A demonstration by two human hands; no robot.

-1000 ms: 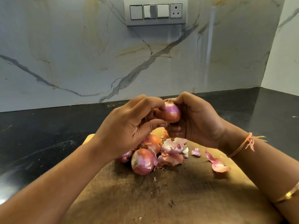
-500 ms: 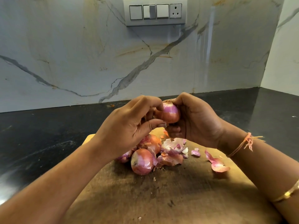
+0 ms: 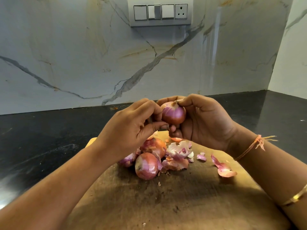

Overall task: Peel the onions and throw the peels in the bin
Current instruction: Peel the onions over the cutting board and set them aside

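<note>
Onion [image 3: 173,114] between both hands (no legible writing)

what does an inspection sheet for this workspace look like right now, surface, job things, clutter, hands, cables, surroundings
surface: wooden cutting board lying on a dark stone counter; board stained and flecked with scraps
job's things: held onion raised above the board, skin partly on; onions on the board bunched together; no bin in view
clutter: loose peels heaped beside the onions, one peel apart toward the right
grippers: left hand pinches at the onion's lower side; right hand cups it, fingertips at its tip
cables: nothing seen
surroundings: marble backsplash, switch panel with socket above
</note>
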